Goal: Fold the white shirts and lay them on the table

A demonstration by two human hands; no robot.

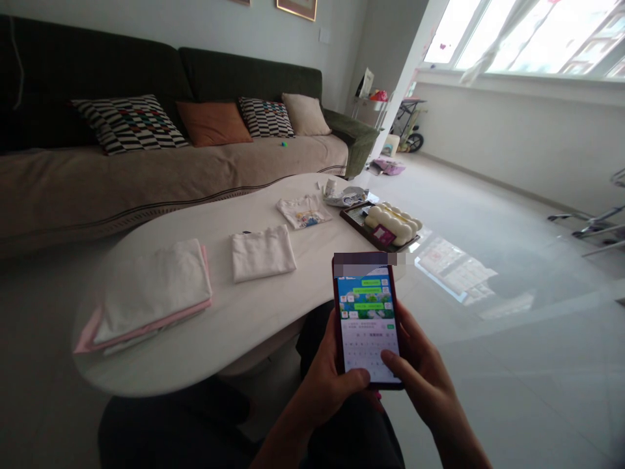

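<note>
Sofa point(146, 176) spans the far left, four cushions along its back. White oval table point(234, 326) stands before it, bearing three folded garments in a row: a white-and-pink stack point(151, 296), a white piece point(262, 253), a printed piece point(303, 211). A tray point(356, 221) holds a pale lumpy item, identity unclear.

Phone point(367, 322) is upright in front of the table's near edge, long axis running away from the person, screen lit with a chat and keyboard. Left hand point(325, 384) and right hand point(422, 371) clasp its lower sides, both thumbs on the keyboard; neither is nearer. Screen top is blurred, text illegible. Fingers behind the phone are hidden.
</note>
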